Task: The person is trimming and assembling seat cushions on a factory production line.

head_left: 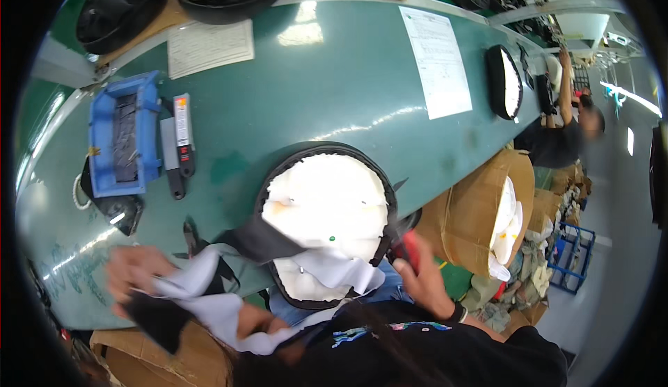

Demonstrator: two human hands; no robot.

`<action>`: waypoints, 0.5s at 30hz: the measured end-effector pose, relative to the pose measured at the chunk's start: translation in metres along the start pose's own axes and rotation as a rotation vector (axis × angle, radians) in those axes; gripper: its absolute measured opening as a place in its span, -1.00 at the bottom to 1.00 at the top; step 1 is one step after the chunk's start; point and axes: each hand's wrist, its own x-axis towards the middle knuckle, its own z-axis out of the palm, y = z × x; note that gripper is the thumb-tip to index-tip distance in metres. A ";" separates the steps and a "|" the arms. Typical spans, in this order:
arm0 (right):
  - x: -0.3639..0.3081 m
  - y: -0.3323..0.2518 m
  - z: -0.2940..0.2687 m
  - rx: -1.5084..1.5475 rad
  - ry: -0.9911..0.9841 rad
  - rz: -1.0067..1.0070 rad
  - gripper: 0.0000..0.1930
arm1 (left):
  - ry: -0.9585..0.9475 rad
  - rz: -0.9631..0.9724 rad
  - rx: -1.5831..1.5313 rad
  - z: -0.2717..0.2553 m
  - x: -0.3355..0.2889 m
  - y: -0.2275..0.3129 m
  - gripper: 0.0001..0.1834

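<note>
An oval pad, seemingly a seat cushion (334,192), has a white middle and a gathered black cover edge; it lies over the table's near edge and my lap. My left hand (139,272), smeared by motion, is closed on a long strip of grey and black fabric (209,310). The strip runs across my left forearm to the pad's near part. At the pad's right edge, my right hand (426,286) is closed round a red-handled tool (410,249). Its dark head is blurred against the black edge, so its exact kind is unclear.
On the green table (334,74) a blue bin (149,136) of dark strips stands beside two utility knives (184,136). Paper sheets (437,60) lie farther back. A cardboard box (466,213) with white pieces stands at right; another person (557,133) is beyond it.
</note>
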 end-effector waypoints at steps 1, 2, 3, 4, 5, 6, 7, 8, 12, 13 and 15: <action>0.022 0.001 0.002 0.210 0.131 0.075 -0.30 | -0.023 -0.008 0.044 -0.001 -0.009 0.012 -0.89; 0.046 -0.014 0.001 0.289 0.128 0.129 -0.27 | -0.333 -0.256 0.055 -0.012 -0.008 0.028 -0.79; 0.065 -0.019 0.009 0.419 0.133 0.101 -0.24 | -0.632 -0.521 0.055 -0.018 0.000 0.038 -0.69; 0.087 0.007 0.015 0.329 0.209 0.018 -0.24 | -0.420 -0.758 0.584 0.015 -0.001 0.008 -0.63; 0.102 0.022 0.019 0.270 0.254 -0.080 -0.23 | -0.161 -0.953 1.159 0.071 -0.004 -0.012 -0.54; 0.107 0.008 0.025 0.308 0.215 -0.121 -0.23 | -0.140 -0.957 1.365 0.074 -0.021 -0.012 -0.48; 0.114 -0.013 0.030 0.322 0.130 -0.155 -0.24 | -0.095 -0.951 1.577 0.059 -0.043 -0.016 -0.42; 0.117 -0.033 0.032 0.327 0.051 -0.183 -0.26 | 0.072 -0.943 1.612 0.049 -0.063 -0.021 -0.41; 0.127 -0.104 0.012 0.656 -0.334 -0.192 -0.46 | 1.003 -0.609 1.122 0.041 -0.100 0.010 -0.52; 0.139 -0.101 0.012 0.496 -0.221 -0.282 -0.55 | 1.001 -0.547 1.170 0.032 -0.110 0.036 -0.51; 0.159 -0.097 -0.008 0.517 -0.098 -0.198 -0.59 | 1.038 -0.211 1.113 0.022 -0.127 0.103 -0.50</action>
